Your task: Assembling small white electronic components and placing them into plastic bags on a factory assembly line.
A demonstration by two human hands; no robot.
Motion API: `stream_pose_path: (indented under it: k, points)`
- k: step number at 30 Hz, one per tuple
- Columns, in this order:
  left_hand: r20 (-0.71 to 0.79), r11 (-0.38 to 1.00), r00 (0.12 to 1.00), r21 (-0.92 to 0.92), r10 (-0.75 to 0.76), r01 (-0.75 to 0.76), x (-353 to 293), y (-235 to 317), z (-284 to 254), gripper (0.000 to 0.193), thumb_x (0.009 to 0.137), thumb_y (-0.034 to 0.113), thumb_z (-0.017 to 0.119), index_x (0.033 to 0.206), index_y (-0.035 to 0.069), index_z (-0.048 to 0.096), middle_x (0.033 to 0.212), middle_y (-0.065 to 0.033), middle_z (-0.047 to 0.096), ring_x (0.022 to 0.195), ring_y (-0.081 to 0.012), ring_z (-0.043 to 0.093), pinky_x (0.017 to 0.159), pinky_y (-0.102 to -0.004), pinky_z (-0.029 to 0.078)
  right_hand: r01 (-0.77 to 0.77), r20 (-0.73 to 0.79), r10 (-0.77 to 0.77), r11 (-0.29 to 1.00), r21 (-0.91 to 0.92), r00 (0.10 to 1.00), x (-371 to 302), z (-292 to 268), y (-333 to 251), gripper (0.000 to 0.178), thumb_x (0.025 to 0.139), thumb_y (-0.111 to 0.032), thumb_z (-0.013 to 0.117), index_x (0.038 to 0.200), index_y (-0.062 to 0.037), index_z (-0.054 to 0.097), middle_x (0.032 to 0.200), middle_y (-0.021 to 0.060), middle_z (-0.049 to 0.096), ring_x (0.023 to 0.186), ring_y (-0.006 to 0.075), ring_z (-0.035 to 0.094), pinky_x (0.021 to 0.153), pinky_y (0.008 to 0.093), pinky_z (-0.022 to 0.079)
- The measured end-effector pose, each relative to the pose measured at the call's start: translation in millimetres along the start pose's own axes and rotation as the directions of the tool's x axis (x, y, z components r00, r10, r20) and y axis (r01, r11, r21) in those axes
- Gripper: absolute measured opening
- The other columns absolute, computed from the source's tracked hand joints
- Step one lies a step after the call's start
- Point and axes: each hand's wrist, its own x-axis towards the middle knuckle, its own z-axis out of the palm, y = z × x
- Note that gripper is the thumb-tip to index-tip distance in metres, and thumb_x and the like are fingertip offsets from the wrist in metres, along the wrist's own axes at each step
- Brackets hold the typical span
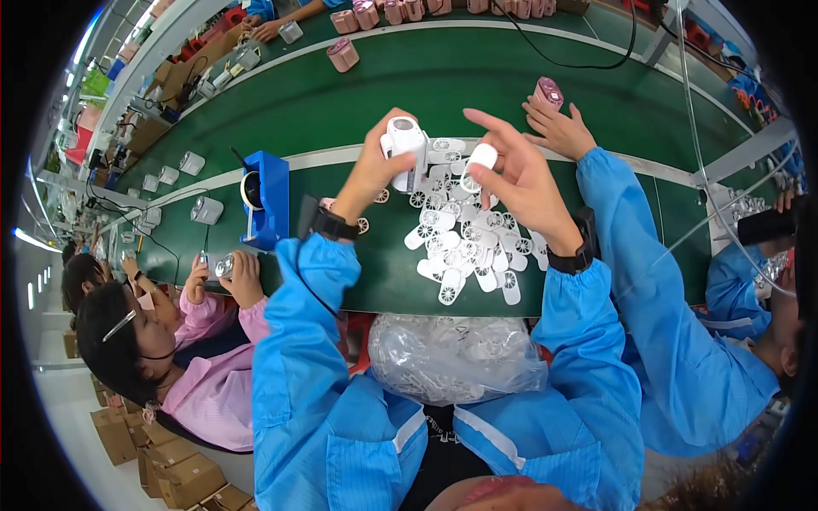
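Note:
My left hand [375, 166] is closed around a white handheld device housing [407, 136], held upright above the table. Between the thumb and fingers of my right hand [532, 192] is a small white plastic cover [482, 157] with rounded ends. The index finger of that hand points up and away to the left. A short gap separates the cover from the housing. Below both hands lies a loose pile of white covers [486, 243], many with a round, spoked vent at one end.
A blue tape dispenser [271, 204] stands left of my left hand. A clear bag of white parts [456, 358] sits against my front. At right, a co-worker's hand [562, 129] touches a pink device [550, 92] on the green conveyor [426, 85]. Another person works at left.

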Motion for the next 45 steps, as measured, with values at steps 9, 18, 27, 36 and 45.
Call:
stream_pose_path:
  k: [9, 18, 27, 36, 45]
  points:
    - [-0.113, 0.815, 0.904, -0.49, -0.412, 0.31, -3.0, -15.0, 81.4, 0.046, 0.111, 0.045, 0.059, 0.13, 0.003, 0.062, 0.108, -0.0048, 0.071, 0.084, -0.0094, 0.07, 0.063, -0.0262, 0.058, 0.084, -0.316, -0.118, 0.989, -0.12, 0.941, 15.9, -17.2, 54.7, 0.022, 0.102, -0.002, 0.073, 0.123, 0.0031, 0.072, 0.108, 0.0061, 0.072, 0.096, 0.011, 0.07, 0.072, 0.0251, 0.059]
    - [-0.327, 0.971, 0.935, -0.229, -0.14, 0.065, 6.1, -49.0, 68.2, 0.047, 0.106, 0.022, 0.07, 0.143, -0.001, 0.052, 0.117, -0.0096, 0.071, 0.087, -0.0121, 0.072, 0.062, -0.0265, 0.06, 0.177, -0.329, -0.335, 0.886, -0.428, 0.883, 28.2, -24.4, 91.1, 0.02, 0.099, 0.0, 0.074, 0.119, 0.0036, 0.077, 0.109, 0.0084, 0.072, 0.095, 0.0128, 0.07, 0.073, 0.0267, 0.059]
    - [-0.314, 0.925, 0.93, -0.374, -0.191, 0.064, 7.4, -70.7, 73.2, 0.048, 0.105, 0.02, 0.07, 0.146, 0.004, 0.051, 0.124, -0.0115, 0.069, 0.095, -0.0169, 0.073, 0.076, -0.0319, 0.063, 0.289, -0.115, -0.514, 0.637, -0.714, 0.85, 25.8, -32.4, 102.0, 0.031, 0.095, 0.001, 0.075, 0.126, -0.0004, 0.078, 0.114, 0.0125, 0.073, 0.099, 0.0211, 0.072, 0.082, 0.03, 0.059]
    - [-0.36, 0.977, 0.925, 0.21, 0.122, -0.047, 6.7, -79.4, 69.4, 0.071, 0.093, 0.024, 0.086, 0.15, 0.004, 0.049, 0.13, -0.0177, 0.071, 0.116, -0.0256, 0.072, 0.098, -0.0382, 0.058, 0.283, -0.048, -0.505, 0.557, -0.781, 0.862, 24.9, -47.0, 94.2, 0.035, 0.091, 0.004, 0.076, 0.126, -0.0025, 0.078, 0.116, 0.0127, 0.074, 0.098, 0.0263, 0.073, 0.084, 0.032, 0.059]
    - [-0.26, 0.966, 0.952, 0.241, 0.161, -0.098, 4.6, -89.5, 68.2, 0.08, 0.081, 0.022, 0.096, 0.145, 0.003, 0.052, 0.129, -0.0199, 0.073, 0.118, -0.0291, 0.073, 0.099, -0.0383, 0.058, 0.336, 0.077, -0.437, 0.556, -0.761, 0.896, 21.8, -57.6, 94.5, 0.033, 0.091, 0.007, 0.075, 0.122, -0.0034, 0.08, 0.12, 0.0122, 0.075, 0.098, 0.0257, 0.075, 0.082, 0.0334, 0.062]
